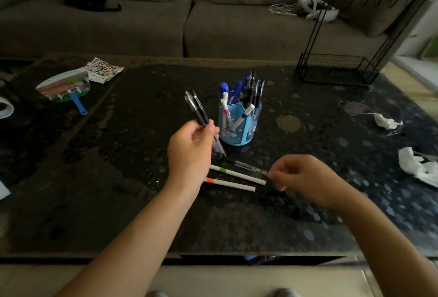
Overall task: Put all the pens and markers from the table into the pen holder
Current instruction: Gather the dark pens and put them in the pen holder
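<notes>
A blue pen holder (239, 128) stands mid-table, packed with several blue, black and white pens. My left hand (189, 150) is just left of it, shut on two black pens (198, 107) that point up and away. A clear pen (248, 166) lies on the table, and my right hand (305, 178) pinches its right end. Two white markers lie in front of it: one with a green band (237, 174) and one with an orange band (230, 184).
The black glass table (118, 202) carries a hand fan (64, 86) and a sticker sheet (104, 69) at the far left, a tape roll (4, 107) at the left edge, crumpled tissues (417, 166) at the right and a black wire rack (336, 69) at the back right. A grey sofa stands behind.
</notes>
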